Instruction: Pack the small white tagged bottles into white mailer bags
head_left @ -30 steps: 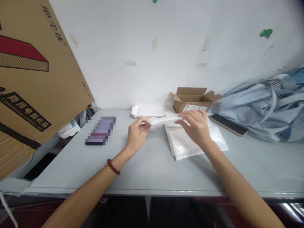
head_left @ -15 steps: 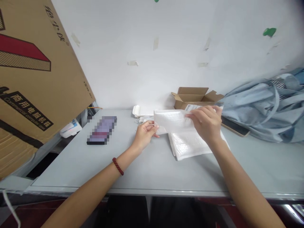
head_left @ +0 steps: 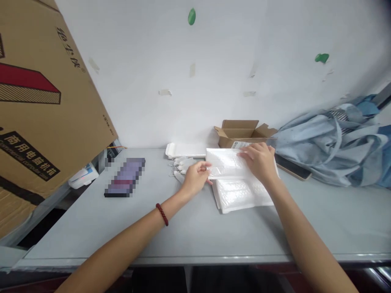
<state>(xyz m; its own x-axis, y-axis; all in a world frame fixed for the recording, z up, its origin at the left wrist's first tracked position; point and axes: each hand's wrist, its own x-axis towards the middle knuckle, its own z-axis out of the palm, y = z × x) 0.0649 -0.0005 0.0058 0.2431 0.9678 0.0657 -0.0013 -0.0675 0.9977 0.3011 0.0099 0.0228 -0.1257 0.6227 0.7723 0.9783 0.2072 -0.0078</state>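
Observation:
My left hand [head_left: 195, 178] pinches the left edge of a white bubble mailer [head_left: 227, 164] that I hold just above the grey table [head_left: 183, 228]. My right hand [head_left: 259, 160] grips the same mailer at its right end, fingers curled over the top edge. Under it lies a stack of more white bubble mailers [head_left: 244, 195]. A few small white pieces with cords [head_left: 181, 165] lie just left of my left hand. A red bead bracelet [head_left: 161, 214] is on my left wrist.
An open small cardboard box [head_left: 241, 133] stands at the back by the wall, a flat white tray [head_left: 183, 150] left of it. A dark phone [head_left: 125, 178] lies to the left, another phone [head_left: 291, 167] by blue clothing [head_left: 332, 142] on the right. A large carton [head_left: 39, 106] leans at the left.
The mailer went from edge-on between my hands to tilted up and facing me. Both hands moved slightly right and toward the stack, and my left hand came back onto its left edge.

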